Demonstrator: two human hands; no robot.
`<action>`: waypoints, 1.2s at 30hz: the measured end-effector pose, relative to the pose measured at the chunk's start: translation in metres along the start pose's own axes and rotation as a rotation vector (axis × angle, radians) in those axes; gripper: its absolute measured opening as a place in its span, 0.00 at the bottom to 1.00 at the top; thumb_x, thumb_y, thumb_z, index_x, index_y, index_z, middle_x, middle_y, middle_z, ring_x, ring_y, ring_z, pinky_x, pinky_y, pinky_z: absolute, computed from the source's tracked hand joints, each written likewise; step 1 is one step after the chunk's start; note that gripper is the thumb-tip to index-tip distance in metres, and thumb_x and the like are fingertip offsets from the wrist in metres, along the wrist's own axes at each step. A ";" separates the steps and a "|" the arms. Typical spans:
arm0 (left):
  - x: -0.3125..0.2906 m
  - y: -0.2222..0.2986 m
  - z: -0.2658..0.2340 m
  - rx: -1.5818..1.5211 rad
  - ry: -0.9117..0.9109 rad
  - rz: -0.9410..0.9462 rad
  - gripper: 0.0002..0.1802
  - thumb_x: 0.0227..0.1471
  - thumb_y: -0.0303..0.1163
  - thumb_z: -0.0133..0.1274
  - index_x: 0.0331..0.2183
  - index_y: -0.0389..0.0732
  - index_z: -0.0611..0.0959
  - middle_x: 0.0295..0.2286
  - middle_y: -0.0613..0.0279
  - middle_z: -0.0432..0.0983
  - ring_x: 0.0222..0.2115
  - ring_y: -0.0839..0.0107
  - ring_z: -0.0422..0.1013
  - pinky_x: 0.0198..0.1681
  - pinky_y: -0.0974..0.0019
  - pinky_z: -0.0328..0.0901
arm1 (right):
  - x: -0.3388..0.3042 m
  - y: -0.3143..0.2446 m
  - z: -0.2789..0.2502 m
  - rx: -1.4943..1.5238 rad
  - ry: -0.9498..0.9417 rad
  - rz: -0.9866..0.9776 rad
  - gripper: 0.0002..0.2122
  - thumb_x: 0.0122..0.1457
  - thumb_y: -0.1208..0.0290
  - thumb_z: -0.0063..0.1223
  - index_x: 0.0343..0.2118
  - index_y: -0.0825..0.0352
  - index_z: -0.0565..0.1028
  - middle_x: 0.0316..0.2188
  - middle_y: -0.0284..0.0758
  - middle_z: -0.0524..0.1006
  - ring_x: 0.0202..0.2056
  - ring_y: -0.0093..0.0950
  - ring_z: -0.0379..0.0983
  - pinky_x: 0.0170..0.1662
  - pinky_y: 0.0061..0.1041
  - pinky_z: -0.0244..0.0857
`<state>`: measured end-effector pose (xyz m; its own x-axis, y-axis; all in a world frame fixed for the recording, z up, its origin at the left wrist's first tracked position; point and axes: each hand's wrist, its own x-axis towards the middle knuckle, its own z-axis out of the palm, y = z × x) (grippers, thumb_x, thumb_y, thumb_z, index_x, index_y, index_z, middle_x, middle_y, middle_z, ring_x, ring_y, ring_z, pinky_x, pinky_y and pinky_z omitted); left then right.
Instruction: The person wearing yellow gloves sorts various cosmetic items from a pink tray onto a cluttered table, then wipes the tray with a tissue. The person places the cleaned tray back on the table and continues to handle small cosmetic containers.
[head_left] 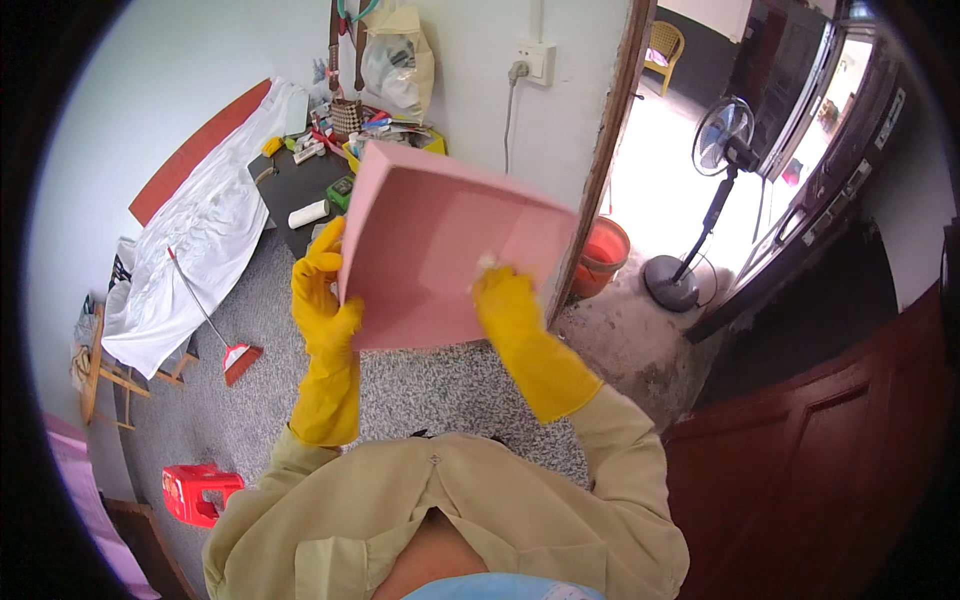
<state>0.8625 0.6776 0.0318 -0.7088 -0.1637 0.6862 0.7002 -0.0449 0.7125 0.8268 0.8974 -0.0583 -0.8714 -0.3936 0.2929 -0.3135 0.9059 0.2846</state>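
A pink open box (420, 240), shaped like a drawer or bin, is tilted up in front of me with its hollow side toward me. My left hand (328, 300), in a yellow rubber glove, grips its left edge, the thumb at the near rim. Inside the box is my right hand (510, 310), gloved the same way and closed, with its knuckles by the inner surface. A small whitish bit (487, 262) shows at its fingertips, too little to name.
A dark table (300, 185) behind the box holds a white roll (308, 213) and clutter. A broom (240, 360) and a red stool (200, 493) stand left. Beyond the doorway are an orange bucket (602, 250) and a standing fan (725, 150). A brown door (810, 440) is at right.
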 end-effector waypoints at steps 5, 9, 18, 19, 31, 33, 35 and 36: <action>-0.005 -0.002 -0.019 0.093 -0.009 -0.015 0.26 0.30 0.37 0.64 0.35 0.40 0.74 0.51 0.45 0.65 0.48 0.62 0.66 0.52 0.61 0.57 | 0.000 -0.018 0.005 0.480 0.179 0.148 0.08 0.51 0.72 0.47 0.34 0.60 0.75 0.35 0.36 0.76 0.37 0.39 0.70 0.41 0.39 0.65; -0.016 0.005 -0.038 -0.046 -0.011 -0.158 0.24 0.29 0.38 0.63 0.34 0.43 0.76 0.51 0.48 0.66 0.48 0.64 0.65 0.52 0.62 0.56 | 0.033 -0.007 -0.024 0.922 0.728 0.292 0.12 0.46 0.79 0.50 0.35 0.61 0.75 0.40 0.36 0.75 0.45 0.38 0.69 0.51 0.32 0.61; -0.039 0.014 -0.162 0.095 0.175 -0.203 0.26 0.25 0.29 0.58 0.36 0.43 0.74 0.52 0.52 0.65 0.51 0.65 0.63 0.53 0.63 0.55 | 0.065 -0.226 -0.043 1.605 0.215 -0.337 0.14 0.43 0.83 0.50 0.34 0.61 0.76 0.39 0.36 0.75 0.47 0.41 0.67 0.52 0.34 0.61; -0.045 0.017 -0.184 0.155 0.196 -0.221 0.26 0.25 0.28 0.57 0.36 0.43 0.74 0.53 0.53 0.65 0.50 0.65 0.63 0.53 0.63 0.55 | 0.065 -0.244 -0.053 1.695 0.017 -0.330 0.14 0.42 0.82 0.51 0.34 0.61 0.76 0.40 0.36 0.75 0.47 0.41 0.67 0.52 0.33 0.61; -0.128 0.047 -0.392 0.335 0.584 -0.429 0.24 0.25 0.22 0.50 0.34 0.41 0.74 0.48 0.56 0.68 0.46 0.67 0.67 0.46 0.66 0.62 | 0.058 -0.435 0.023 1.065 -0.585 -0.490 0.10 0.54 0.64 0.51 0.36 0.61 0.77 0.40 0.44 0.75 0.46 0.45 0.69 0.49 0.38 0.62; -0.130 0.043 -0.413 0.364 0.581 -0.392 0.24 0.26 0.21 0.49 0.35 0.41 0.73 0.48 0.56 0.68 0.48 0.65 0.65 0.50 0.64 0.59 | 0.065 -0.459 0.025 1.220 -0.625 -0.494 0.08 0.55 0.65 0.50 0.34 0.62 0.77 0.38 0.43 0.76 0.44 0.43 0.69 0.49 0.37 0.62; -0.129 0.034 -0.436 0.403 0.607 -0.349 0.24 0.28 0.20 0.49 0.36 0.41 0.73 0.49 0.55 0.68 0.49 0.64 0.64 0.53 0.63 0.56 | 0.083 -0.475 0.020 1.402 -0.574 -0.543 0.07 0.55 0.67 0.50 0.32 0.63 0.77 0.35 0.42 0.77 0.43 0.38 0.71 0.48 0.35 0.62; -0.128 0.027 -0.447 0.424 0.629 -0.332 0.24 0.28 0.19 0.49 0.36 0.40 0.72 0.49 0.55 0.67 0.50 0.64 0.63 0.54 0.62 0.54 | 0.096 -0.476 0.015 1.500 -0.693 -0.526 0.07 0.55 0.69 0.50 0.34 0.64 0.77 0.36 0.40 0.77 0.41 0.35 0.71 0.46 0.32 0.63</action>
<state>1.0105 0.2573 -0.1026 -0.6045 -0.7339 0.3099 0.2820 0.1668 0.9448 0.8863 0.4308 -0.1795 -0.4302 -0.8997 -0.0737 -0.2932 0.2164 -0.9312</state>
